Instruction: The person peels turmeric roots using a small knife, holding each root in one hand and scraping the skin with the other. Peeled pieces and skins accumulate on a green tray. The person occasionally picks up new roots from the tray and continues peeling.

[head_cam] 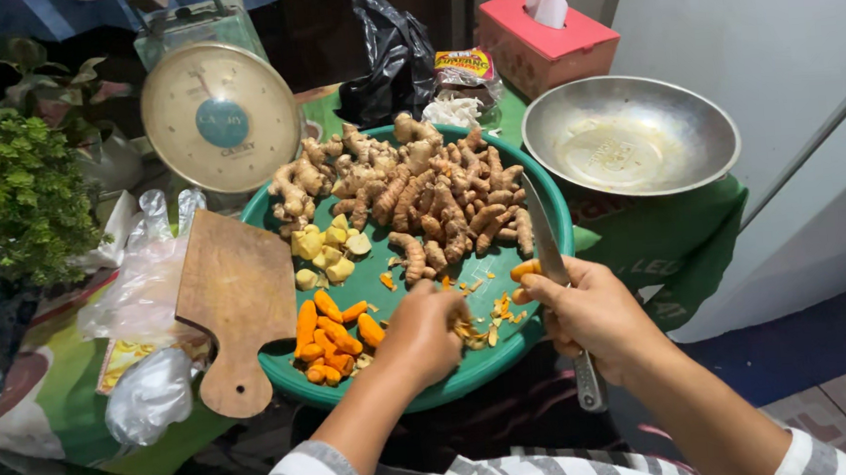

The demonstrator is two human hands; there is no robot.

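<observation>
Turmeric roots (451, 211) heaped at twelve o'clock in green basin (538, 185); peeled orange pieces (330, 333) at seven o'clock. Cutting board (239, 305) leans on the rim (nine o'clock). Left hand (422, 332) curled over peel scraps (493, 317). Right hand (592, 310) grips knife (546, 249), thumb pinching orange piece (525, 270).

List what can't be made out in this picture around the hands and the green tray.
- Head view: what the left hand fingers touch; its knuckles hide the fingertips.
- Knife handle middle: the right hand covers it.
- Orange piece at the right thumb: mostly hidden.
- Green tray left rim: under the wooden board.
- Scale top: cut off by the edge.
</observation>
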